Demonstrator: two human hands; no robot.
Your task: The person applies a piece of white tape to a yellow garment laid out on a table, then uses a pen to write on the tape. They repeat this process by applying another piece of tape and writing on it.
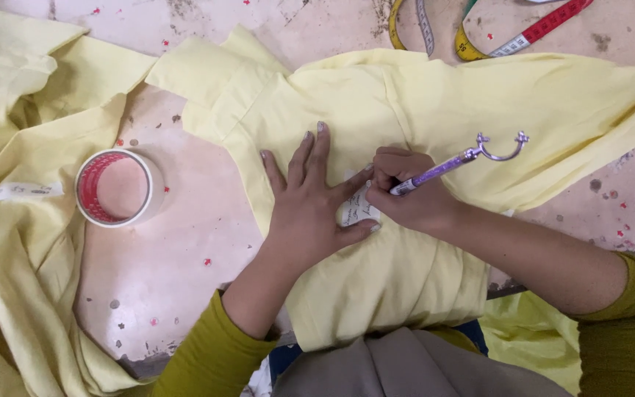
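A purple pen (435,170) lies at a slant just right of the frame's centre, its long axis running from the tip at lower left up to a curved, horn-shaped ornament at upper right. The right hand (409,195) is clamped around its lower end, fingers curled tight, the tip pressed to a small white label (358,207) whose marks are too small to read. The left hand (310,202) lies flat and spread, fingers apart and pointing toward the top of the frame, thumb and forefinger pinning the label's edges; it grips nothing. Both hands rest on a pale yellow garment (406,95) spread across the middle of a stained pinkish table (178,242). More yellow cloth (9,220) is heaped down the left edge, partly cut off. A roll of clear tape (117,187) with a red core stands left of centre, nothing inside its ring. A measuring tape (508,33) curls at the top edge, its ends out of view. Olive sleeves (211,356) cover both forearms at the bottom.
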